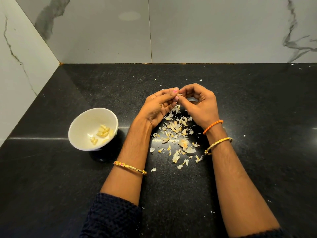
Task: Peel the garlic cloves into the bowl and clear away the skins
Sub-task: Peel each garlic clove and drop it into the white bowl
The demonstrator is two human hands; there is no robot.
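A small garlic clove (179, 94) is pinched between both hands, left hand (158, 107) and right hand (199, 104), above scattered skins (176, 134) on the dark surface (257, 117); it could be dropped among them, missing the bowl (82, 124).

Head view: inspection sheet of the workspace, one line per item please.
Surface: black speckled countertop, glossy.
Job's things: white bowl left of the arms, holding peeled cloves; a clove mostly hidden between both hands.
Clutter: skins heaped between the forearms, stray flakes further out.
Grippers: left hand and right hand meet above the heap, fingers pinching the clove.
Cables: nothing seen.
Surroundings: marbled wall tiles behind and at left.
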